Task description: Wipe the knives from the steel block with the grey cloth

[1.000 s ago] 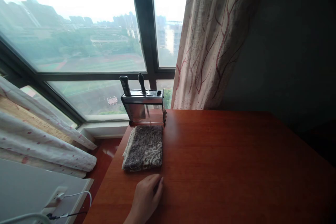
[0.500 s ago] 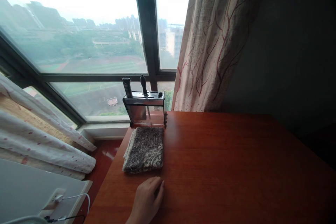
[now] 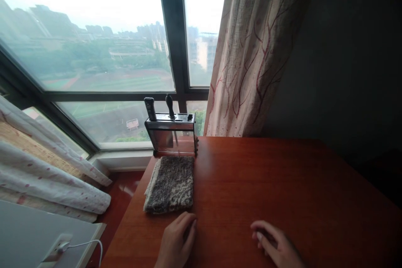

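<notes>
A folded grey-and-white fluffy towel (image 3: pixel 169 184) lies on the reddish-brown wooden table (image 3: pixel 229 192), near its left edge. Just below the towel, my left hand (image 3: pixel 179 238) rests on the tabletop. Its fingers are curled in with the thumb alongside, and no object shows in it. My right hand (image 3: pixel 276 243) is at the lower right, over the table. Loosely closed, it has bent fingers, the thumb near their tips, and nothing visible between them. Behind the towel stands a clear-sided knife block (image 3: pixel 185 126) with a metal top. Two black handles (image 3: pixel 170 105) stick up from it.
Large windows (image 3: pixel 109 67) with dark frames fill the back. A patterned curtain (image 3: pixel 248 58) hangs behind the table, another curtain (image 3: pixel 47 180) on the left. At the lower left a white charger and cable (image 3: pixel 84 243) sit in a wall socket.
My right hand has come into view at the lower right. My left hand stays below the towel. The scene has shifted slightly down and left in view.
</notes>
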Demonstrator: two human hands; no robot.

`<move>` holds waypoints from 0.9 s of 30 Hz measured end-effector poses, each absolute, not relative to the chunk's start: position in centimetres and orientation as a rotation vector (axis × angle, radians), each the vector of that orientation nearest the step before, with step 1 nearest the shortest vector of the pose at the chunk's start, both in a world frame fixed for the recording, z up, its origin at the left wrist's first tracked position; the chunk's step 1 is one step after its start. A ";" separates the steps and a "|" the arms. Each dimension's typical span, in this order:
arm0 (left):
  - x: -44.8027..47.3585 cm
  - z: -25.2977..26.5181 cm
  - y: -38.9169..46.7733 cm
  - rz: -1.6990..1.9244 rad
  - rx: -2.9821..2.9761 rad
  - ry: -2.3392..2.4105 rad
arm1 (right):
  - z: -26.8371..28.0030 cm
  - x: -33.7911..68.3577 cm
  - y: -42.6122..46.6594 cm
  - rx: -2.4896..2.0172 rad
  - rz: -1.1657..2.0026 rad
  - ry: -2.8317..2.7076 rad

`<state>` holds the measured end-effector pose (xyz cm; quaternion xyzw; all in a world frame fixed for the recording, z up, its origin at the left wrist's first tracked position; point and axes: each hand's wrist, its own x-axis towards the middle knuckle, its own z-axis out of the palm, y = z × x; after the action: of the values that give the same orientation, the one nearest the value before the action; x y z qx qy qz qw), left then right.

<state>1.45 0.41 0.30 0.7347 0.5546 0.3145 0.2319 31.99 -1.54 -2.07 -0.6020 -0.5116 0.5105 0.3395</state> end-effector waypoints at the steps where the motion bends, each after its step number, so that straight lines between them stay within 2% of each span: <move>1: 1.7 0.3 0.5 0.879 2.005 1.513 | -1.8 31.3 -0.4 -1.545 1.258 -1.351; 7: 2.6 -0.2 0.9 0.914 1.966 1.455 | -2.9 27.9 1.9 -1.529 0.824 -1.374; 14: 1.5 0.9 1.7 1.127 1.928 1.581 | -3.3 27.8 1.7 -1.500 0.764 -1.408; 18: -0.5 2.3 4.4 1.142 2.111 1.784 | -3.3 27.8 1.8 -1.519 0.747 -1.472; 22: -3.0 2.7 7.6 0.793 2.448 1.963 | -3.5 27.7 1.9 -1.520 0.725 -1.519; 27: -5.0 1.4 9.1 0.469 2.579 2.029 | -3.4 27.6 1.8 -1.511 0.743 -1.564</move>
<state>-4.98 9.10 1.41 0.7750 0.6099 0.1411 -0.0866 27.64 1.81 -3.42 -0.5998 -0.6210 0.2950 0.4092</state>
